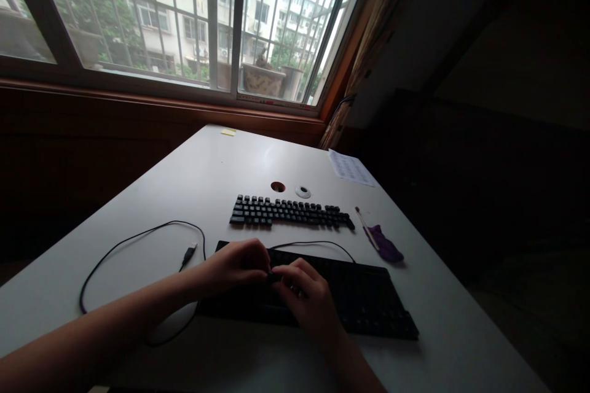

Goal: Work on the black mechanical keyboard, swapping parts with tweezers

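A black keyboard [364,295] lies on the white table in front of me, and its surface is too dark to make out in detail. Over its left half, my left hand [246,264] and my right hand [306,288] meet with bent fingers. Pinched between their fingertips is a small black keycap [273,277], partly hidden by the fingers. Beyond the keyboard, loose black keycaps [295,214] are laid out in rows in a keyboard pattern.
A black cable with a USB plug [188,253] loops at the left. To the right lie a thin brush [367,230] and a purple cloth [387,245]. Farther back are a table hole [278,186], a round grommet [303,191], paper sheets [351,168] and a yellow note [228,132].
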Motion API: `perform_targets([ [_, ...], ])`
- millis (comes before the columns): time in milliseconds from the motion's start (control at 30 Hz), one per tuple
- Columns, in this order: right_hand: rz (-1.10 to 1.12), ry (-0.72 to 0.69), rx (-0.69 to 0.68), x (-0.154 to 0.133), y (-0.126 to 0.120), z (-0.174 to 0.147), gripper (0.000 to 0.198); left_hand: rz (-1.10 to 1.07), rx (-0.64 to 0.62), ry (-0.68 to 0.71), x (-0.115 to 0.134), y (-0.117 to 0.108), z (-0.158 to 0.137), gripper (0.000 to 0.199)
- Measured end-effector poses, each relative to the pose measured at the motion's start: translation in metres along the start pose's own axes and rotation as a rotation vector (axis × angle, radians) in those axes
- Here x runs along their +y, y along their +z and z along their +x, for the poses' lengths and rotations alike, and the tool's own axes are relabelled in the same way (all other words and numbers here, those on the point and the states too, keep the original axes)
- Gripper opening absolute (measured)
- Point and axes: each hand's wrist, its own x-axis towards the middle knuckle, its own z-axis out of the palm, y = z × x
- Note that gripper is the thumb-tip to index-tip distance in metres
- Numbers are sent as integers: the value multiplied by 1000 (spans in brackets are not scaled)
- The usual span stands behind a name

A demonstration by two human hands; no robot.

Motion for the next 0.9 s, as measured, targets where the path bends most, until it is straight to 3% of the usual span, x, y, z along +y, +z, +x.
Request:
perform_targets([
  [200,-140,94,38,8,-22,29,17,324,41,178,-3,4,0,11],
  [367,-308,88,-76,37,-33,74,12,541,-28,303,-9,7,0,16],
  [600,-533,168,-241,73,-21,107,13,630,-57,336,-10,8,0,16],
  [900,-627,179,-285,75,-12,110,17,643,-55,335,-10,10,0,16],
])
